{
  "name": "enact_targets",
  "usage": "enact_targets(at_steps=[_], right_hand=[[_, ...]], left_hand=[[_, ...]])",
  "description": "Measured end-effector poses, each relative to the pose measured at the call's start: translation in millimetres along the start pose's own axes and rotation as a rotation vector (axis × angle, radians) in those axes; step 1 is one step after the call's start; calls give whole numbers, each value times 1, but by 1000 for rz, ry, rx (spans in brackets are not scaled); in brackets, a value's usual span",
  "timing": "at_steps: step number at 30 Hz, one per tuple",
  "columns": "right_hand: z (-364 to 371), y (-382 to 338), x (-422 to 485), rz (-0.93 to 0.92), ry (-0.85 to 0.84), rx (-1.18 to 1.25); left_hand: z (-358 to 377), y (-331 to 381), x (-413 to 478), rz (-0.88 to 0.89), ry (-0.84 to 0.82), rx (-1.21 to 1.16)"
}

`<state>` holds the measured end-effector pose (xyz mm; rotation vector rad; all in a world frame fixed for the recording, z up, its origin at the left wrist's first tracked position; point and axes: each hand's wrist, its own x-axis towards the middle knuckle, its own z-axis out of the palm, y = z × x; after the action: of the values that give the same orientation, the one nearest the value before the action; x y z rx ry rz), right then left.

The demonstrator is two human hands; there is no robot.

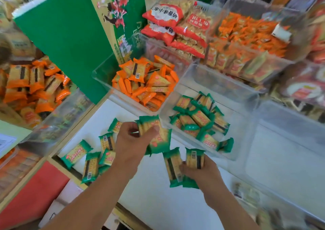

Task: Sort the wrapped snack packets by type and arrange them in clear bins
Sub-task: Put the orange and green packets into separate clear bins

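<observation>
My left hand (131, 142) grips a bunch of green-wrapped cracker packets (155, 135) above the white surface, just left of a clear bin (246, 124) that holds several green packets (198, 120). Lower down, my right hand (202, 173) grips green packets (182, 166) of the same kind, in front of that bin. More green packets (91, 157) lie loose on the white surface at the left. Behind them, another clear bin (103, 77) holds orange-wrapped packets (146, 82).
A tall green carton (66, 36) stands behind the orange bin. A clear box of orange packets (31, 89) sits at the left, and bins of orange snacks (246, 41) and red-and-white bags (175, 24) fill the back. Another clear bin (290, 142) is at the right.
</observation>
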<state>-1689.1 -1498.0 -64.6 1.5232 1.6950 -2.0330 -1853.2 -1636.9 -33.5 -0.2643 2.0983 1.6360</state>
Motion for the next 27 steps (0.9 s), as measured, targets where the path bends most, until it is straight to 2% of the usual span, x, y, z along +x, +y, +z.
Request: enact_targets(at_steps=[4, 8, 10, 14, 18, 19, 21, 23, 24, 25, 27], right_hand=[[-27, -40, -16, -125, 128, 93], [-50, -61, -7, -150, 314, 231], [-56, -72, 5, -201, 416, 208], [-47, -88, 31, -334, 482, -62], [-25, -93, 49, -345, 413, -383], [-17, -90, 50, -394, 446, -493], [3, -80, 42, -628, 513, -639], [28, -64, 29, -837, 427, -658], [43, -54, 21, -859, 328, -652], [57, -41, 14, -838, 212, -653], [86, -10, 9, -747, -17, -709]], left_hand=[[53, 44, 25, 49, -20, -67], [97, 51, 41, 45, -162, 53], [98, 49, 40, 49, -218, 85], [71, 23, 28, 45, -216, 76], [29, -24, 14, -51, -170, 69], [17, -35, 8, -63, -152, 67], [-6, -62, -2, -112, -112, 80], [-29, -90, -13, -172, -109, 119], [-40, -103, -18, -206, -121, 126], [-50, -114, -21, -237, -114, 125], [-76, -127, -20, -241, 4, 132]])
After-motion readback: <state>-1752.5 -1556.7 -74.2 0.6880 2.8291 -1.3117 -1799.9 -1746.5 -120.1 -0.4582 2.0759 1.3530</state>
